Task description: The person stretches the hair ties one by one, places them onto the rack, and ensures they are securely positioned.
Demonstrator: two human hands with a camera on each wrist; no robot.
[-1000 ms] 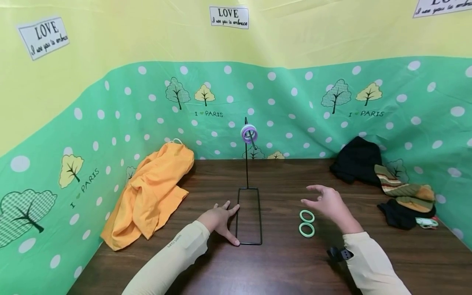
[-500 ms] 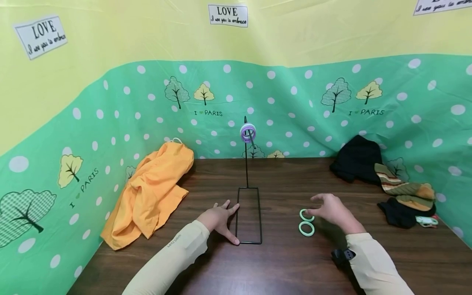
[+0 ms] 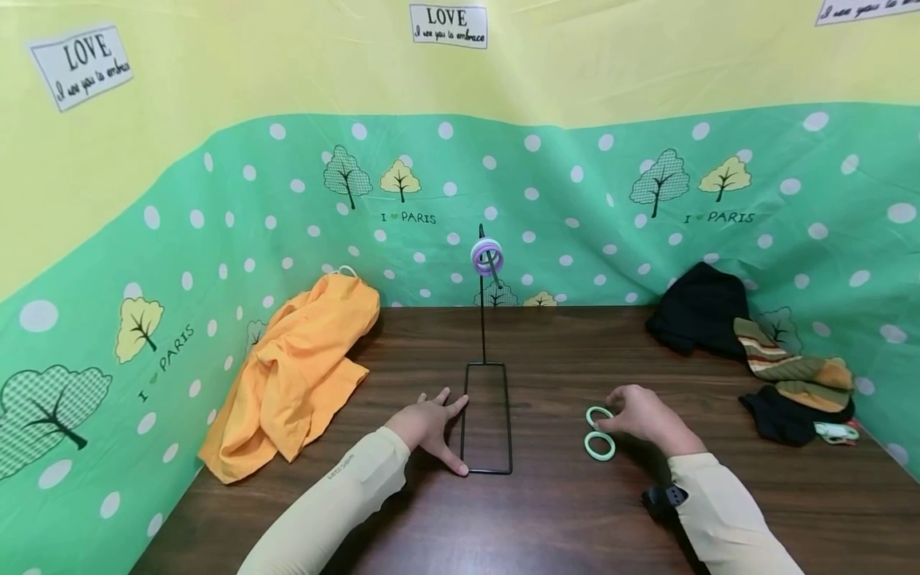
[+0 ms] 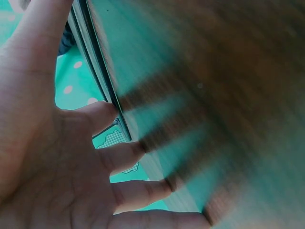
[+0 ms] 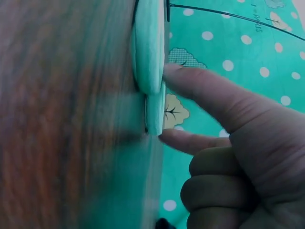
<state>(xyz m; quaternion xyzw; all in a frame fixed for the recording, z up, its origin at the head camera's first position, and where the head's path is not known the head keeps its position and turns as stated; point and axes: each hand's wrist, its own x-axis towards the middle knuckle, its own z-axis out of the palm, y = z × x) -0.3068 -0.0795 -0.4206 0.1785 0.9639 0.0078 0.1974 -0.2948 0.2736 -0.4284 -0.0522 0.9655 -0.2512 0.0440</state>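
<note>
Right hand pinching far green ring on counter, beside second ring. Looks light, stiff, smooth; grip rim edge. Left hand spread flat against stand base.

Two mint-green rings on dark brown wood-grain table. Lilac-and-white rings on black wire stand. Orange cloth centre left. Black cloth, olive-orange-cream striped socks centre right. Backdrop: yellow above, green with white dots and trees. Pale yellow sleeves.
</note>
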